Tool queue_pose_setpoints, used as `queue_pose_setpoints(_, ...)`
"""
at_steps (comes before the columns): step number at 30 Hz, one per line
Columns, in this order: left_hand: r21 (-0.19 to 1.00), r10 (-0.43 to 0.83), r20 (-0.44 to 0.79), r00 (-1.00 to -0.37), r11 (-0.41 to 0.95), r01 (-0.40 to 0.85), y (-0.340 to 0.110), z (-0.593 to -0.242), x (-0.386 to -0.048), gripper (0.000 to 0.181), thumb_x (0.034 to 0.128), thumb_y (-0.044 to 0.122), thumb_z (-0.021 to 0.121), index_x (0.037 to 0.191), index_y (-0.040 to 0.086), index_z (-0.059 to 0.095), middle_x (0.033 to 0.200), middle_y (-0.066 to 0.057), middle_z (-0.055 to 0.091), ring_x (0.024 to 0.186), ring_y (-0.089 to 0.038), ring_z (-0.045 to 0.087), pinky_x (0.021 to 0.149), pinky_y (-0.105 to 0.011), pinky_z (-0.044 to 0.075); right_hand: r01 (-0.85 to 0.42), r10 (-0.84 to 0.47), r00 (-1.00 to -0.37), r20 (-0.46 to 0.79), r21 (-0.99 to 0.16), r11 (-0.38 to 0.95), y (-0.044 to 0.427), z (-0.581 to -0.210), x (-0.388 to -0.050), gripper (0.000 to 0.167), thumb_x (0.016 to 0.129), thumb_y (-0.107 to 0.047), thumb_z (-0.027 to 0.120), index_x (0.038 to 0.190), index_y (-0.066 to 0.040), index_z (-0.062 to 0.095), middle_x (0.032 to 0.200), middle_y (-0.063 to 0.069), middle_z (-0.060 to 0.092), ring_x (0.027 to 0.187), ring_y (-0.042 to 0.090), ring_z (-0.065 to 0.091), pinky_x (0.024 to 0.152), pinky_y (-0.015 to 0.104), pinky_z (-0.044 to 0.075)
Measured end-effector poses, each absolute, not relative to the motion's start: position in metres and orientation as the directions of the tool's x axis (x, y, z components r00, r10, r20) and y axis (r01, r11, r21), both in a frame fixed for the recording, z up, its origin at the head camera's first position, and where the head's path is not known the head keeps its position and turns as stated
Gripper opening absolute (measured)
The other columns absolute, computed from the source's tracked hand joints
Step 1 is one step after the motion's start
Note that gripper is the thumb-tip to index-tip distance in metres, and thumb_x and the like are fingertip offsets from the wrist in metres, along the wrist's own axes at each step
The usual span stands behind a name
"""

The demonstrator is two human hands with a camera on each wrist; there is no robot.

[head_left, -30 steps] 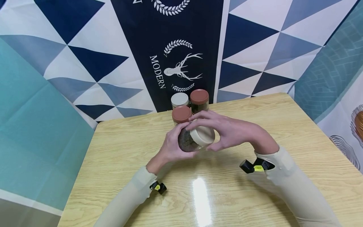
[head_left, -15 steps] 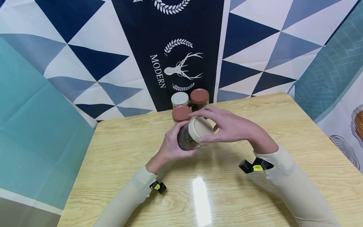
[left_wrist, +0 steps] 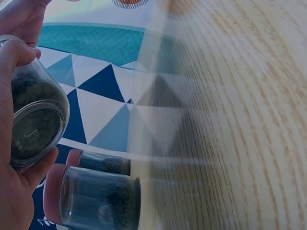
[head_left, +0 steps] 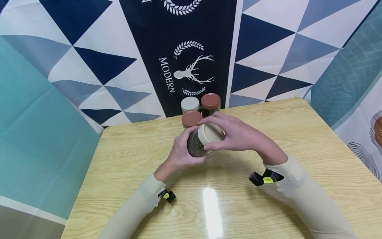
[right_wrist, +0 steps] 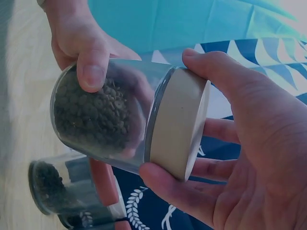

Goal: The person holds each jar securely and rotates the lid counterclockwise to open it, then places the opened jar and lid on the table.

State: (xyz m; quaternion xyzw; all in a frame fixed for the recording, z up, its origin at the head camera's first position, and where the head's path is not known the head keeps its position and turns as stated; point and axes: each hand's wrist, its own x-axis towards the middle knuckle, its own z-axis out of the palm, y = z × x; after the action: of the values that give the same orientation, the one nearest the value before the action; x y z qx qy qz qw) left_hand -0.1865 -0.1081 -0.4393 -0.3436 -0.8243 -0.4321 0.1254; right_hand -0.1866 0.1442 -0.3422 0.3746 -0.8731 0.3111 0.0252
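A clear glass jar [head_left: 195,146] partly filled with small dark pieces is held tilted above the table, its cream lid [head_left: 212,133] facing right. My left hand [head_left: 180,151] grips the glass body, with the thumb across it in the right wrist view. Around the lid's rim curl the thumb and fingers of my right hand [head_left: 240,133]. In the left wrist view the round base of the jar [left_wrist: 38,127] shows. The lid sits on the jar, and part of its rim is hidden by my right fingers.
Behind the hands stand two jars with red lids, a nearer one [head_left: 191,118] and a farther one [head_left: 210,101], plus a white-lidded jar [head_left: 190,104]. They stand near the back edge of the wooden table [head_left: 125,146], against a patterned cloth [head_left: 262,49].
My right hand has shifted its hold on the lid, with the thumb moving up from below onto the near rim. The jar has tilted slightly; my left hand keeps its grip.
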Motion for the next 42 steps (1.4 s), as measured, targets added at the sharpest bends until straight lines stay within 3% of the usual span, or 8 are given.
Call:
queue_pose_setpoints(9, 0.625, 0.467, 0.502, -0.728, 0.386, 0.679, -0.1078, -0.4398, -0.1878, 0.103, 0.0704, 0.016, 0.104, 0.157, 0.0, 0.05, 0.149, -0.021, 0.068, 0.133, -0.037, 0.07, 0.111, -0.053, 0.063, -0.661, -0.637, -0.724, 0.264, -0.531, 0.531, 0.145, -0.3436, -0.1879, 0.068, 0.091, -0.037, 0.094, 0.151, -0.018, 0.068, 0.142, 0.011, 0.069, 0.117, 0.029, 0.07, 0.087, 0.043, 0.062)
queue_pose_setpoints(14, 0.633, 0.482, 0.495, -0.723, 0.37, 0.68, -0.1073, -0.4392, -0.1889, 0.103, 0.071, 0.015, 0.103, 0.158, 0.0, 0.05, 0.149, -0.021, 0.068, 0.133, -0.037, 0.07, 0.111, -0.052, 0.063, -0.668, -0.646, -0.718, 0.258, -0.516, 0.536, 0.1467, -0.3438, -0.1879, 0.069, 0.091, -0.038, 0.094, 0.152, -0.019, 0.067, 0.138, 0.011, 0.069, 0.11, 0.026, 0.07, 0.084, 0.04, 0.06)
queue_pose_setpoints(26, 0.614, 0.495, 0.492, -0.716, 0.386, 0.688, -0.1081, -0.4397, -0.1889, 0.1, 0.0713, 0.019, 0.102, 0.155, -0.001, 0.051, 0.143, -0.021, 0.07, 0.128, -0.036, 0.073, 0.106, -0.05, 0.065, -0.749, -0.73, -0.63, 0.267, -0.457, 0.48, 0.1481, -0.3422, -0.1876, 0.067, 0.093, -0.033, 0.091, 0.154, -0.026, 0.066, 0.142, 0.006, 0.067, 0.102, 0.02, 0.066, 0.083, 0.036, 0.054)
queue_pose_setpoints(28, 0.619, 0.494, 0.494, -0.715, 0.378, 0.689, -0.1079, -0.4403, -0.1895, 0.101, 0.0709, 0.019, 0.102, 0.156, 0.0, 0.051, 0.143, -0.02, 0.07, 0.128, -0.036, 0.072, 0.107, -0.049, 0.064, -0.763, -0.743, -0.611, 0.273, -0.454, 0.461, 0.1485, -0.3422, -0.1876, 0.067, 0.093, -0.03, 0.09, 0.155, -0.027, 0.066, 0.145, 0.004, 0.067, 0.105, 0.02, 0.065, 0.083, 0.036, 0.055)
queue_pose_setpoints(35, 0.597, 0.492, 0.518, -0.699, 0.377, 0.708, -0.108, -0.4424, -0.1912, 0.102, 0.0685, 0.02, 0.103, 0.155, -0.001, 0.053, 0.144, -0.02, 0.07, 0.128, -0.036, 0.073, 0.107, -0.049, 0.064, -0.821, -0.799, -0.513, 0.313, -0.45, 0.35, 0.15, -0.3434, -0.1892, 0.071, 0.084, -0.008, 0.086, 0.151, -0.022, 0.068, 0.157, 0.006, 0.063, 0.135, 0.025, 0.063, 0.102, 0.049, 0.058)
queue_pose_setpoints(42, 0.589, 0.495, 0.517, -0.699, 0.386, 0.71, -0.1086, -0.4433, -0.1903, 0.103, 0.0681, 0.022, 0.102, 0.155, -0.003, 0.051, 0.145, -0.022, 0.07, 0.127, -0.037, 0.074, 0.106, -0.05, 0.065, -0.835, -0.813, -0.485, 0.323, -0.447, 0.321, 0.1501, -0.3458, -0.1897, 0.072, 0.08, -0.004, 0.083, 0.148, -0.02, 0.068, 0.159, 0.007, 0.061, 0.138, 0.027, 0.059, 0.105, 0.052, 0.055)
